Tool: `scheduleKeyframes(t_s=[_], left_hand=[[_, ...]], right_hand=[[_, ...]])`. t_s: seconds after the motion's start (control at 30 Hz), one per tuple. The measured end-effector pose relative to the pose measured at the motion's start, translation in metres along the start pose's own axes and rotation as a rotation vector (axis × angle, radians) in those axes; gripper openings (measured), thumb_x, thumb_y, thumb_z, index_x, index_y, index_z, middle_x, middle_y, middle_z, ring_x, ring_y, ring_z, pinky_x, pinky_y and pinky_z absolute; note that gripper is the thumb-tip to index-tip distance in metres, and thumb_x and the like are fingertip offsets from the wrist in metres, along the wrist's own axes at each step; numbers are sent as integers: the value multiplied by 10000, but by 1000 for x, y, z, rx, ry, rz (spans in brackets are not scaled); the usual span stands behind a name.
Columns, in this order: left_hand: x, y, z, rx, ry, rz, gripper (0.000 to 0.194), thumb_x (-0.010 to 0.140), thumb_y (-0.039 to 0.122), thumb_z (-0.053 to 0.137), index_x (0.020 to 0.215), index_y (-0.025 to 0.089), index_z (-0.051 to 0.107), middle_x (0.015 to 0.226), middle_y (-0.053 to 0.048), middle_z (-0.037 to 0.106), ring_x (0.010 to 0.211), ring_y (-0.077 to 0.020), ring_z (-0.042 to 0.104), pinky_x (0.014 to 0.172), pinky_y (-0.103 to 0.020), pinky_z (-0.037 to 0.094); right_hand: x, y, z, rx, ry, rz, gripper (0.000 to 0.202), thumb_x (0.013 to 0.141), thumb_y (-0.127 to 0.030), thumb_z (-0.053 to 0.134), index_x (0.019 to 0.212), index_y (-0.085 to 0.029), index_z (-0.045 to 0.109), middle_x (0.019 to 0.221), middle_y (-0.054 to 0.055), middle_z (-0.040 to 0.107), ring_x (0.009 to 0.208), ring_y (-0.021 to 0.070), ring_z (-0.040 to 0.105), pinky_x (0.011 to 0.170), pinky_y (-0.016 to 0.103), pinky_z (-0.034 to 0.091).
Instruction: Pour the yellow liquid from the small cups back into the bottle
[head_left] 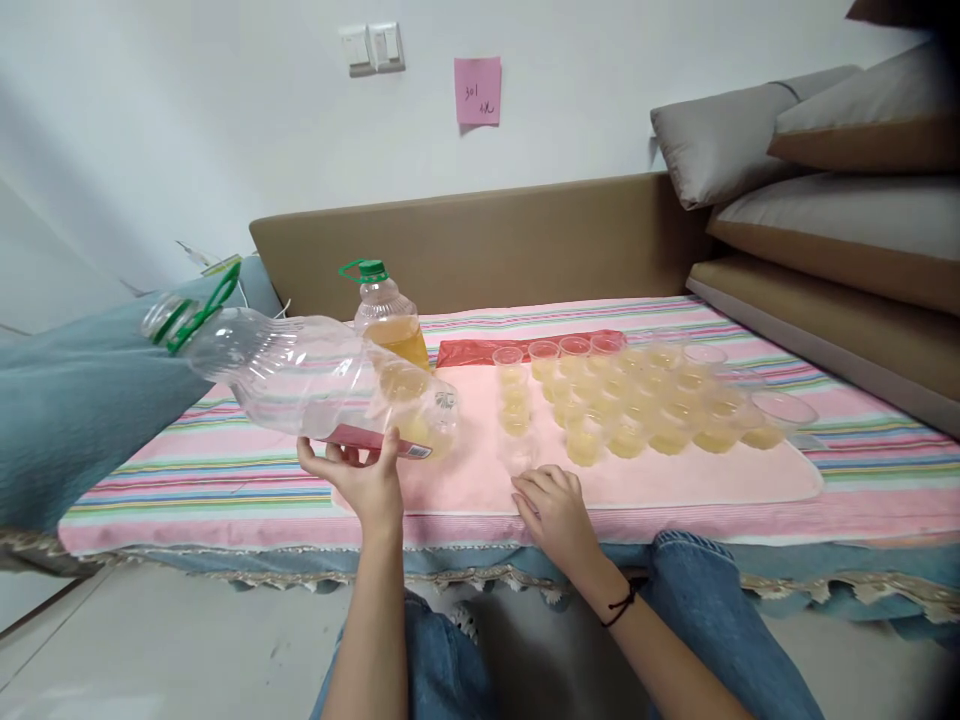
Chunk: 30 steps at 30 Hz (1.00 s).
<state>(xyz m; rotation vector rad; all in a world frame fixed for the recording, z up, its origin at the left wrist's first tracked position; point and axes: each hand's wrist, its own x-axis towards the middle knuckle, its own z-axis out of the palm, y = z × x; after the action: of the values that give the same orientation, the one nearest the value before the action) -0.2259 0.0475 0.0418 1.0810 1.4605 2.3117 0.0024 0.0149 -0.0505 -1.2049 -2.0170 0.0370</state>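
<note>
My left hand grips a large clear plastic bottle from below, with a green ring handle on its uncapped neck. The bottle lies nearly horizontal, its neck to the left and raised a little. At the near end of a short column of cups, my right hand has its fingers bent together beside a clear plastic cup; whether they pinch it is not clear. Several cups of pale yellow liquid stand in close rows on a pink mat.
A second bottle, green-capped and partly filled with yellow liquid, stands behind the first. Red plastic lies behind the cups. Cushions are stacked at the right, a blue cushion is at the left, and a brown backrest runs behind.
</note>
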Motion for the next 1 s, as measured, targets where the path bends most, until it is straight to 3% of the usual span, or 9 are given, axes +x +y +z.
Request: scheduleKeyframes(t_s=[0.17, 0.4, 0.53, 0.6, 0.7, 0.8, 0.87, 1.0], left_hand=[[-2, 0, -1, -4, -8, 20, 997, 607, 426, 792, 1356, 292, 148, 1299, -139, 501, 1084, -222, 619, 963, -424, 525], [-6, -2, -3, 68, -53, 98, 880, 707, 463, 725, 1381, 280, 190, 1366, -144, 476, 1246, -240, 557, 1066, -438, 457], [-9, -7, -7, 153, -102, 158, 943, 747, 627, 646, 1461, 263, 150, 1391, -158, 467, 1340, -283, 499, 1124, -479, 401], [-14, -7, -5, 131, -147, 145, 1035, 716, 767, 586, 1493, 266, 122, 1401, -170, 478, 1361, -305, 489, 1122, -483, 410], [-28, -2, 4, 8, -220, 80, 1208, 579, 925, 539, 1504, 232, 185, 1401, -192, 504, 1364, -352, 491, 1101, -485, 441], [-51, 10, 16, -174, -310, -61, 1282, 463, 946, 602, 1469, 200, 330, 1361, -194, 559, 1347, -407, 499, 1067, -520, 477], [-71, 18, 25, -295, -379, -199, 1285, 403, 942, 638, 1437, 214, 409, 1313, -177, 607, 1313, -429, 527, 1032, -538, 508], [-115, 22, 40, -450, -583, -457, 1258, 361, 931, 672, 1399, 244, 489, 1237, -150, 670, 1232, -429, 594, 1026, -545, 522]], right_hand=[[1, 3, 3, -24, -9, 1, 158, 964, -149, 549, 1026, -199, 685, 1034, 50, 719, 984, 258, 547, 840, 423, 364], [0, 2, 4, -1, 7, 21, 173, 942, -138, 532, 991, -201, 686, 1009, 59, 723, 974, 275, 566, 832, 446, 392], [-3, -8, -14, 247, 79, 83, 149, 945, -219, 531, 933, -220, 679, 924, 63, 702, 926, 250, 608, 828, 428, 460], [-5, -15, -28, 437, 142, 189, 146, 933, -306, 586, 1026, -226, 666, 960, 73, 689, 926, 237, 630, 821, 402, 510], [-9, -23, -52, 753, 161, 369, 485, 886, -412, 690, 1317, -258, 528, 1240, 114, 628, 1100, 242, 636, 904, 395, 554], [-14, -27, -72, 1041, 99, 425, 898, 796, -544, 777, 1513, -330, 279, 1541, 137, 394, 1379, 282, 471, 1056, 462, 499], [-20, -28, -81, 1139, 82, 431, 1113, 703, -635, 818, 1562, -371, 161, 1606, 124, 296, 1449, 306, 372, 1101, 499, 455], [-41, -24, -88, 1126, 183, 401, 1295, 601, -722, 827, 1594, -409, 58, 1603, 103, 323, 1442, 347, 374, 1082, 537, 474]])
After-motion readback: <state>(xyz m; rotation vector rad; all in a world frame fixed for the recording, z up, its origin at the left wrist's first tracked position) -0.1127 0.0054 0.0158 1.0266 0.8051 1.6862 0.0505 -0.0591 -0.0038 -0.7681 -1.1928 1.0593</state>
